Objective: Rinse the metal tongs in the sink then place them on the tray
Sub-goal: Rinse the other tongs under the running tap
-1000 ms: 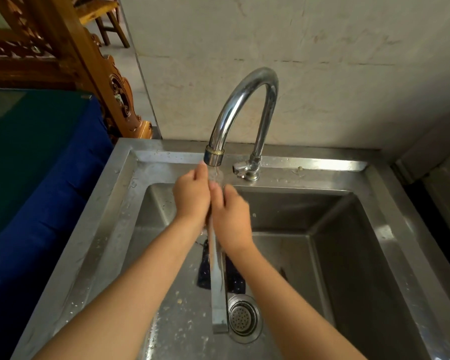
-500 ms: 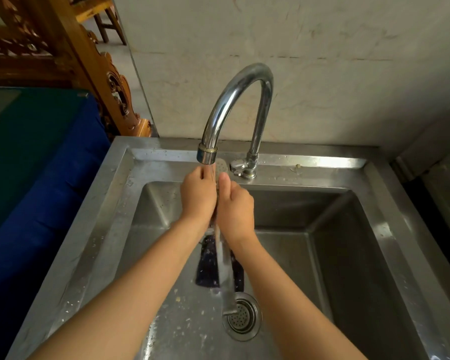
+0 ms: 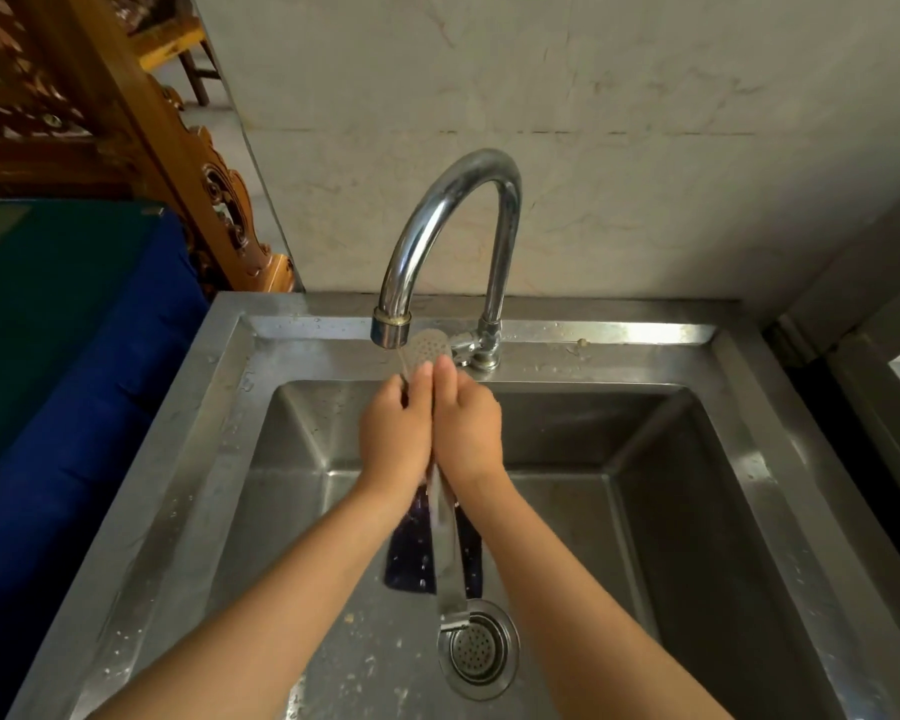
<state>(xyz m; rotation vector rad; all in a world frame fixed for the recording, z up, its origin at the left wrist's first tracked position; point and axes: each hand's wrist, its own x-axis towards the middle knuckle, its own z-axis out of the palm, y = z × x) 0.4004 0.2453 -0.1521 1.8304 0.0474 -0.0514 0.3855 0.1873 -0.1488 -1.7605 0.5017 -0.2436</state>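
The metal tongs (image 3: 449, 558) stand almost upright between my palms over the steel sink (image 3: 230, 459). Their perforated round tip (image 3: 429, 346) sticks out above my fingertips, just beside the tap's spout (image 3: 391, 327). Their hinged end hangs close over the drain (image 3: 478, 649). My left hand (image 3: 393, 433) and my right hand (image 3: 468, 431) press against the tongs from either side. A thin stream of water runs from the spout onto my left fingers. No tray is in view.
A dark blue object (image 3: 411, 548) lies on the sink floor behind the tongs. The tap's valve (image 3: 476, 348) stands at the back rim. A blue and green covered surface (image 3: 63, 356) borders the sink on the left; carved wooden furniture (image 3: 126, 122) stands behind it.
The tongs have slid upward between my palms, so their perforated tip now shows above my fingers. Both hands have stayed pressed together under the spout.
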